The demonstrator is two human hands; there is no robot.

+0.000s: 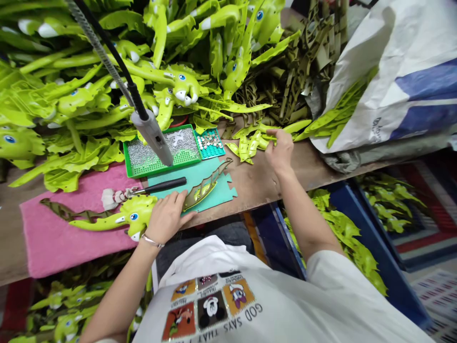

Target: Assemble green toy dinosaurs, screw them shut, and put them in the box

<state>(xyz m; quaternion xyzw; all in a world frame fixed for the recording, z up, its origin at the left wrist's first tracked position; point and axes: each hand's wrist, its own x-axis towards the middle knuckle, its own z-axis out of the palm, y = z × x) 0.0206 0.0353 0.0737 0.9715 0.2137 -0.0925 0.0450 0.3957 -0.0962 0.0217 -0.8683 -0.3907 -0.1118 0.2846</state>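
Observation:
My left hand (167, 216) lies over a lime-green plastic toy animal (137, 215) with a blue eye and white tips, gripping it against the table. From under its fingers a brown openwork wing-like part (218, 175) with a green insert sticks out to the right. Brown frame pieces (62, 208) also show at the toy's left. My right hand (280, 150) is reaching into a small heap of green leaf-shaped plastic pieces (246, 145); its curled thumb and forefinger close on one at the edge, partly hidden.
An electric screwdriver (153, 138) hangs over a green tray (162, 166) of screws. Beside it is a teal tray (210, 144) of small round metal parts. A black-handled tool (164, 185) lies on a teal mat (228, 193). Green toy parts (71, 102) pile up behind; a white sack (385, 62) stands right.

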